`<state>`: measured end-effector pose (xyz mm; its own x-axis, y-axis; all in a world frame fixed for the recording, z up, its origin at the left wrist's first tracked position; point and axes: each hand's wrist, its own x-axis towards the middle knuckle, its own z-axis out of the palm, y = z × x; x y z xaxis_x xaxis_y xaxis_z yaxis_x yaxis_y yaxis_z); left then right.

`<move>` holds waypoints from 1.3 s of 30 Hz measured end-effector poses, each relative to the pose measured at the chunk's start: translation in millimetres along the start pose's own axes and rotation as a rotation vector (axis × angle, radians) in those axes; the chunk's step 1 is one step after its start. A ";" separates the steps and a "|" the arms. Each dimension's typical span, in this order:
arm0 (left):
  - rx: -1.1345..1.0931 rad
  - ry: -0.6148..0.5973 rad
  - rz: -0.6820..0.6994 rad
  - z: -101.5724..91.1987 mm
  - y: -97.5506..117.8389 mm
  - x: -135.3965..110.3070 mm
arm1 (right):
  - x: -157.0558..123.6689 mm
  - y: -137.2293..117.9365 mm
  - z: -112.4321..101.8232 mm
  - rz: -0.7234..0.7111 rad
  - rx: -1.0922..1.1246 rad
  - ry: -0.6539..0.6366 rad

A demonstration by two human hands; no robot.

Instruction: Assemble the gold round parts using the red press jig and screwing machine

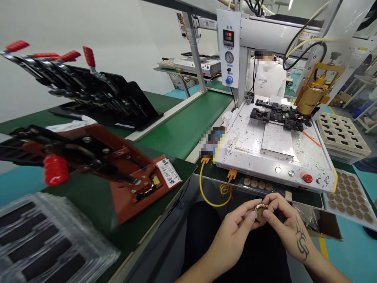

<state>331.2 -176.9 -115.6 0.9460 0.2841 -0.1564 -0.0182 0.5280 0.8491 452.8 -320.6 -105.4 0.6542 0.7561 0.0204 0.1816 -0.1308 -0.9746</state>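
A small round metal case (260, 213) with a shiny rim and a brown printed disc on its face is held above my lap. My left hand (235, 226) pinches its left side between thumb and fingers. On the opposite side, my right hand (281, 216) grips the rim, its thumb pressed on the edge of the brown disc. Just beyond my hands, several brown round stickers (257, 183) lie in a row on a clear strip under the front of the white machine (244, 157).
A red-brown toggle press (138, 188) stands on the left bench, with black clamps (118, 102) behind it. Clear plastic trays (50, 239) are stacked at lower left. A sheet of brown discs (350, 194) lies at right, below cream trays (343, 135). A yellow cable (203, 188) hangs in front. Another person (268, 78) sits beyond.
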 end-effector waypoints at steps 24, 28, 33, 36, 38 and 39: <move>0.272 0.093 0.095 0.7 -13.8 -3.3 | -3.9 20.4 11.4 -0.325 -0.388 0.216; 0.433 0.026 0.130 -6.7 -4.4 -2.8 | 0.5 20.2 6.9 -0.309 -0.434 0.090; 0.450 0.027 0.155 -13.8 16.7 -1.3 | 10.7 8.9 6.0 -0.244 -0.222 -0.075; 0.301 0.123 0.119 -14.7 19.0 -1.7 | 15.2 5.5 14.2 -0.048 0.028 -0.043; 0.272 0.175 0.100 -14.7 17.6 -3.2 | 17.5 5.1 21.6 0.040 0.196 -0.045; 0.272 0.195 0.096 -14.6 17.1 -4.2 | 18.4 5.2 25.2 0.065 0.257 -0.049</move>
<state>322.2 -157.4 -107.8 0.8639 0.4835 -0.1409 0.0080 0.2667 0.9638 447.3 -291.2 -115.7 0.6209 0.7824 -0.0485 -0.0558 -0.0176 -0.9983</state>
